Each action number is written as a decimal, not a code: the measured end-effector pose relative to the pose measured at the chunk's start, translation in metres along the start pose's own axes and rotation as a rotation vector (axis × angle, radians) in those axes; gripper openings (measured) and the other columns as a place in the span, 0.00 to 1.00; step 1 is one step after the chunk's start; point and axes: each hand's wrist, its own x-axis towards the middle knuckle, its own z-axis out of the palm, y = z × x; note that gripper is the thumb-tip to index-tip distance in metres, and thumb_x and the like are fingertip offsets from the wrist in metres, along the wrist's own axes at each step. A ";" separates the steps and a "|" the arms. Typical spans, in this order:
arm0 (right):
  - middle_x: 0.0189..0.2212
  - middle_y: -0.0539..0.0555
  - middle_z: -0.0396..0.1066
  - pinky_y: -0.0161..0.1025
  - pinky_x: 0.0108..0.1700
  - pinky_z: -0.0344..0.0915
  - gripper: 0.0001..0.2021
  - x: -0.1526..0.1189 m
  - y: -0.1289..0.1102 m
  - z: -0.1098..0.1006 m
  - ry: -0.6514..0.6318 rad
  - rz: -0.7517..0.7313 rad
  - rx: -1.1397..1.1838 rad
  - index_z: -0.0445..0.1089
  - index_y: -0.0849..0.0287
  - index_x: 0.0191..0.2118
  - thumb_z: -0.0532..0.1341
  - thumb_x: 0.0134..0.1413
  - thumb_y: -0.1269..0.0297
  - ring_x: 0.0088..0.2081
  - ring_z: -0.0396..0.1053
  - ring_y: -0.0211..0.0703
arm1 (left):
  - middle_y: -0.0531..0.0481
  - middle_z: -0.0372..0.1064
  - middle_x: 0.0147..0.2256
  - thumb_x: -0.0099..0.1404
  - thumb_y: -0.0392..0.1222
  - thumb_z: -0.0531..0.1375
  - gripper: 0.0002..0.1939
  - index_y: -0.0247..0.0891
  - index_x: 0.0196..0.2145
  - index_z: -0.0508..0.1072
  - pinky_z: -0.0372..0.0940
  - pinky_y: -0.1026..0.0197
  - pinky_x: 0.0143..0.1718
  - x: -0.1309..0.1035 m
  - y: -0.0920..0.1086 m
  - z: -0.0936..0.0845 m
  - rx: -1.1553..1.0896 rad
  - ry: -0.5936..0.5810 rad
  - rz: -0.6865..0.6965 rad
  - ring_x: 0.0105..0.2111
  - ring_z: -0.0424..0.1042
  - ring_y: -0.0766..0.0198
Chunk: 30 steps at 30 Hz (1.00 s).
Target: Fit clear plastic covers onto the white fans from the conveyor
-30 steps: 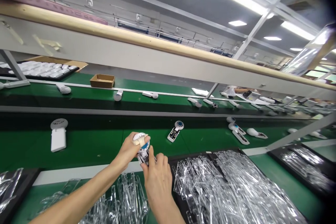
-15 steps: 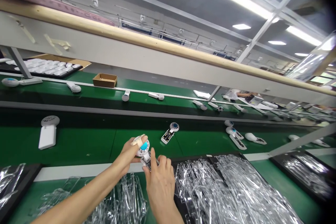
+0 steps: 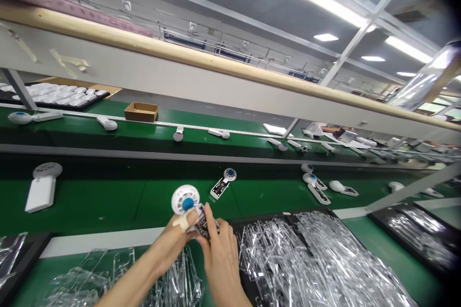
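Observation:
A white handheld fan [image 3: 185, 198] with a blue hub is held between my two hands, its round head up and to the left. The handle's open side shows a dark circuit board. My left hand [image 3: 178, 232], with beige tape round the thumb, is closed on the fan at the neck below the head. My right hand [image 3: 220, 244] grips the handle from the right, index finger stretched along its edge. Part of the handle is hidden by the fingers. Just beyond, another fan [image 3: 220, 186] with a bare circuit board lies on the green conveyor belt [image 3: 154, 196].
Clear plastic pieces [image 3: 324, 259] fill black trays at right; more clear pieces [image 3: 173, 278] lie below my hands. A white fan [image 3: 41, 192] and several others rest on the belt. Behind are a cardboard box [image 3: 141, 112] and a long wood-edged shelf [image 3: 216, 69] crossing above.
My left hand has slid down from the fan's head to its neck, uncovering the head. Fans on the near belt have shifted left; those on the far belt shifted slightly right.

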 end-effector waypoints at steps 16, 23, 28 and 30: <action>0.13 0.47 0.57 0.36 0.24 0.57 0.29 0.035 -0.012 0.018 0.366 0.783 1.030 0.60 0.56 0.14 0.48 0.49 0.37 0.20 0.58 0.38 | 0.47 0.75 0.37 0.48 0.48 0.66 0.20 0.40 0.40 0.73 0.66 0.55 0.47 -0.039 -0.017 0.026 0.542 0.232 0.376 0.40 0.72 0.54; 0.15 0.47 0.59 0.35 0.24 0.56 0.28 0.042 -0.007 0.022 0.175 0.743 0.962 0.60 0.56 0.17 0.44 0.53 0.39 0.21 0.59 0.38 | 0.45 0.74 0.38 0.49 0.50 0.65 0.20 0.38 0.38 0.73 0.66 0.56 0.46 -0.018 -0.011 0.015 0.532 0.256 0.319 0.41 0.73 0.55; 0.19 0.48 0.67 0.36 0.23 0.58 0.19 -0.015 0.016 0.025 -0.083 0.741 0.843 0.66 0.56 0.26 0.58 0.45 0.42 0.23 0.66 0.43 | 0.39 0.75 0.36 0.50 0.55 0.61 0.27 0.30 0.40 0.72 0.70 0.54 0.34 0.053 0.014 -0.063 0.722 0.436 0.094 0.36 0.74 0.52; 0.19 0.50 0.69 0.39 0.27 0.60 0.16 -0.058 0.020 0.032 -0.249 0.718 0.622 0.66 0.56 0.29 0.60 0.45 0.47 0.23 0.68 0.46 | 0.36 0.74 0.35 0.48 0.53 0.63 0.24 0.29 0.37 0.72 0.69 0.51 0.32 0.077 0.036 -0.099 0.849 0.537 0.084 0.35 0.74 0.48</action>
